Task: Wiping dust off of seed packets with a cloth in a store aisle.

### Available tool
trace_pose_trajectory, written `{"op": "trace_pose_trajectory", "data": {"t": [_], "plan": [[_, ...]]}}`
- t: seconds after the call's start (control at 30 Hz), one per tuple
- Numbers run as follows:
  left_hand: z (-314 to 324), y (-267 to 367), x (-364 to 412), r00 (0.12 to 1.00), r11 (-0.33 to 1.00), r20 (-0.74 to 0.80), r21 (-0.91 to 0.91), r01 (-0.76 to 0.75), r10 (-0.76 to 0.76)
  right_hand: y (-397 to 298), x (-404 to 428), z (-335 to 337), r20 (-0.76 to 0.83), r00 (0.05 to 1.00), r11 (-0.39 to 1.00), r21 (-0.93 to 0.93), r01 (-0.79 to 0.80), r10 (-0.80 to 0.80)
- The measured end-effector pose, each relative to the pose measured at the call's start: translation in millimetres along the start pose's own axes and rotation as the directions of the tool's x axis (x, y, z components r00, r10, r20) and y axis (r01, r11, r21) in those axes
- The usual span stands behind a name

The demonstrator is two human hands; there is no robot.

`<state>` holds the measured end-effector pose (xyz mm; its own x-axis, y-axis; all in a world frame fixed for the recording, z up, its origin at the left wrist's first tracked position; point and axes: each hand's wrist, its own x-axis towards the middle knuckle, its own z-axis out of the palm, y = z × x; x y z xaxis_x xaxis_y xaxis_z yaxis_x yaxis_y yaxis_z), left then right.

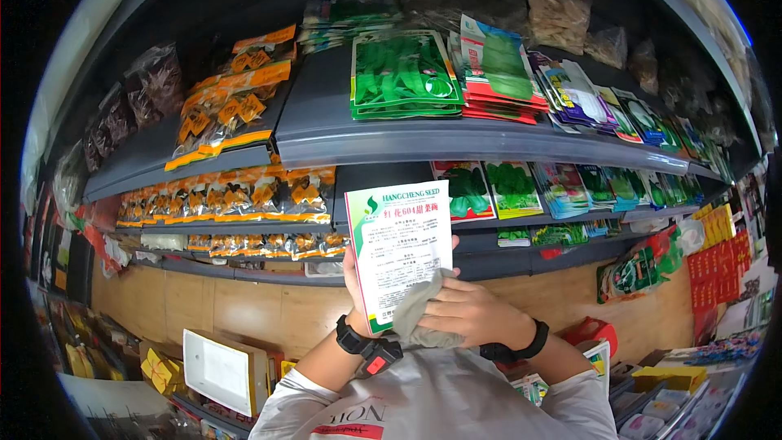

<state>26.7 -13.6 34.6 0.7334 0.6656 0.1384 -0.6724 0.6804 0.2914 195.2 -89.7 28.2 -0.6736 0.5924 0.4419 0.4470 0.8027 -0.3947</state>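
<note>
A printed seed packet [400, 250], with a white back and green corners, stands tilted up in front of my chest. My left hand [353, 281] grips it from behind along its left side, with fingertips showing past the right edge. In my right hand [467, 311] is a crumpled grey cloth [421, 311], pressed against the packet's lower right corner. Dark bands circle both wrists, and a device with a red patch [376, 365] sits by the left one. The packet's front faces away, out of sight.
Ahead, a grey shelf [317, 98] bears green bean seed packets [403, 70], red-edged packets [504, 73] and orange-labelled bags [226, 110]. Lower shelves hold more packets. A white foam box [217, 373] lies at lower left; a red container [589, 333] is at right on the wood-look floor [256, 311].
</note>
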Motion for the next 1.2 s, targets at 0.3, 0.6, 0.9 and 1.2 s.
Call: {"op": "trace_pose_trajectory", "data": {"t": [0.3, 0.6, 0.9, 1.2], "plan": [[-0.1, -8.8, -2.0, 1.0, 0.997, 0.004, 0.071, 0.011, -0.011, 2.8, -9.6, -2.2, -0.126, 0.989, 0.991, -0.104, -0.088, 0.074], [-23.7, -17.0, -24.2, 0.987, 0.974, -0.157, 0.221, 0.055, -0.02, -4.8, 13.7, -23.4, -0.27, 0.916, 0.93, -0.138, -0.342, 0.297], [-28.8, -26.0, -25.8, 0.97, 0.931, 0.182, -0.298, 0.212, -0.163, 7.8, 32.8, -41.3, -0.627, 0.642, 0.867, 0.116, -0.484, 0.442], [-6.7, -21.9, -17.5, 0.96, 0.983, -0.24, 0.07, 0.168, -0.147, -3.6, 50.7, -19.7, -0.377, 0.868, 0.941, 0.029, -0.338, 0.324]]}}
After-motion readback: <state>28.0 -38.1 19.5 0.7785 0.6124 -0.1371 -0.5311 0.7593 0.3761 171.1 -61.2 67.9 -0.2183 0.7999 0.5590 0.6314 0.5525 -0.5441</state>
